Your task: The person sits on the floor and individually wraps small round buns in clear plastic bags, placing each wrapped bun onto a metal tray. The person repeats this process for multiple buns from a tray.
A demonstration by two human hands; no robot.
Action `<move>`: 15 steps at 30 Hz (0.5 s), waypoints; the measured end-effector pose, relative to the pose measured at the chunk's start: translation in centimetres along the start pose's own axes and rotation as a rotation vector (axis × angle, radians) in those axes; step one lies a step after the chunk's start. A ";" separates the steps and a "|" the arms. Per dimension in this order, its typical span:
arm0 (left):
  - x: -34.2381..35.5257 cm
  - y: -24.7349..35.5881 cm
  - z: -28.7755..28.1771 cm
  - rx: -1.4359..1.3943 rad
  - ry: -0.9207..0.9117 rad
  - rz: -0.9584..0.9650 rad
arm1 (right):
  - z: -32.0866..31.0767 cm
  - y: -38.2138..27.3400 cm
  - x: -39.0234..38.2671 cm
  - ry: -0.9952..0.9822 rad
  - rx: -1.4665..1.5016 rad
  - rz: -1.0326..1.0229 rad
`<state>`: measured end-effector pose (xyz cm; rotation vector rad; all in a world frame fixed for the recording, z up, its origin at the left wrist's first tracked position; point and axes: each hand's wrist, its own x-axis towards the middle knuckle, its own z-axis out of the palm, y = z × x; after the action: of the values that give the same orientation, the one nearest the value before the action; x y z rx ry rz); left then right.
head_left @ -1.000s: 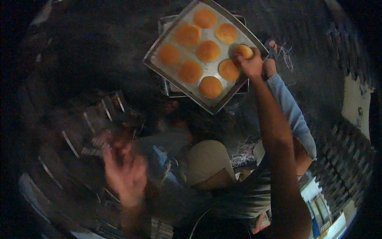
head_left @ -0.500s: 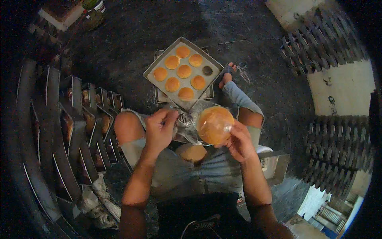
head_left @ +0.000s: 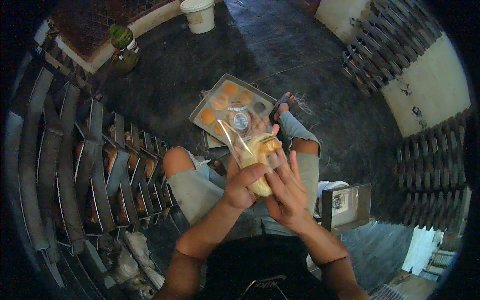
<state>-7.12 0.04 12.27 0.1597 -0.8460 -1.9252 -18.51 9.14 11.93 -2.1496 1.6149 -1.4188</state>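
Note:
A bun (head_left: 262, 187) sits inside a clear plastic bag (head_left: 241, 121) that bears a round white print. Its pale side shows between my hands. My left hand (head_left: 242, 186) closes on the bagged bun from the left, thumb across it. From the right, my right hand (head_left: 289, 192) grips it too, fingers laid along the plastic. Beyond them, a square metal tray (head_left: 263, 93) holds several golden buns (head_left: 207, 117) and one dark round spot. The bag and my hands cover the tray's near part.
Stacked dark trays (head_left: 115, 185) with bread stand close on my left. More tray stacks (head_left: 432, 170) line the right. A metal box-like tin (head_left: 350, 205) lies beside my right knee. A white bucket (head_left: 198, 17) stands far ahead, and a green round object (head_left: 121, 37) at far left.
My left hand has come over from the left to join the right on the bagged bun. The bun has turned from its golden top to its pale side. The view has shifted.

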 end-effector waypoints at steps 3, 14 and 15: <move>-1.6 -1.3 -1.6 0.233 -0.002 -0.028 | 1.8 0.9 0.3 0.138 0.078 0.015; -2.4 -2.3 -3.9 -0.032 0.209 -0.204 | 5.1 2.6 -0.2 -0.008 0.044 0.066; -2.1 -2.2 -4.3 -0.136 0.286 -0.225 | 4.6 2.9 -0.1 -0.092 0.063 0.077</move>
<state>-5.78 0.29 7.15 0.4518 -0.5219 -2.0979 -17.26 6.00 7.69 -2.0633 1.5809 -1.3111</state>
